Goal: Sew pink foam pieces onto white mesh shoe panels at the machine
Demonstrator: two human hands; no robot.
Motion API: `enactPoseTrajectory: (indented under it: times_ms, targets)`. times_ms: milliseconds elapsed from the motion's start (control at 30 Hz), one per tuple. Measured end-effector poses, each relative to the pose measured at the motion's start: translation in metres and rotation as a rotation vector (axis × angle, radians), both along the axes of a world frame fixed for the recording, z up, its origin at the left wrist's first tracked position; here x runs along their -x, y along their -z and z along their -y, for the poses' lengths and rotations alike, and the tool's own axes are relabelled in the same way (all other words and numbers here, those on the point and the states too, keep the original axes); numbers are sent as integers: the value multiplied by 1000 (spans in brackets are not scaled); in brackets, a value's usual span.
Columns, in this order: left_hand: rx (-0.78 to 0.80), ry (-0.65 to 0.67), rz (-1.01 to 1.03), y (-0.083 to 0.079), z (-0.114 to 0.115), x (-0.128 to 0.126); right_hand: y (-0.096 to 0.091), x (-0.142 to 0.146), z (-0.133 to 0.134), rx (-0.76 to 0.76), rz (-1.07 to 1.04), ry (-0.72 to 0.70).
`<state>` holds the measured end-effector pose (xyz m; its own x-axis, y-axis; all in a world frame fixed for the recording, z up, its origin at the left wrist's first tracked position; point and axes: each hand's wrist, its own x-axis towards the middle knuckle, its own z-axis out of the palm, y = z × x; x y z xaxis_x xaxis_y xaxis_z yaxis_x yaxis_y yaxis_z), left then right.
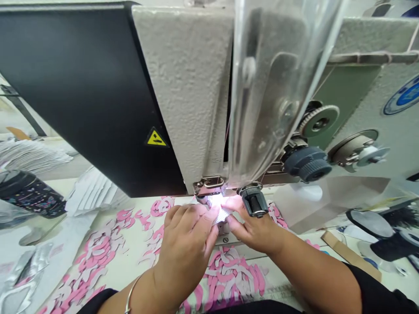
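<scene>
A small, pale, brightly lit fabric piece lies under the needle area of a grey sewing machine. My left hand holds its left side, thumb and fingers pressed together. On its other side, my right hand pinches the edge between thumb and forefinger. Glare from the machine's lamp washes out part of the piece, and my fingers cover its edges. Just above the fingers sits the metal needle-bar end. A dark knob-like fitting hangs in front of my right hand.
Curved pink and white cut pieces lie heaped before my hands, with another scatter to the left. A dark patterned bottle stands beside stacked white sheets. Spools and a cardboard strip are at right.
</scene>
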<state>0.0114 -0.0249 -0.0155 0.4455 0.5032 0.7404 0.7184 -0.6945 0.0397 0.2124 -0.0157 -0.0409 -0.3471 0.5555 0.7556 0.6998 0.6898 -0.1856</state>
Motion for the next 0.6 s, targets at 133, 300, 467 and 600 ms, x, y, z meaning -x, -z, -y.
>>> enactPoseTrajectory:
  times_ms: [133,300,467,600]
  targets:
    - [8,-12,-2,-1,2,0,-4,-6,-3,19,11,-44]
    - [-2,-4,-1,-4,2,-2,3,-7,-6,68,-19,-119]
    - [16,-29,-1,-5,2,-2,5,-6,-6,75,-37,-116]
    - [13,-43,11,-3,1,-2,3,-4,-3,57,-17,-75]
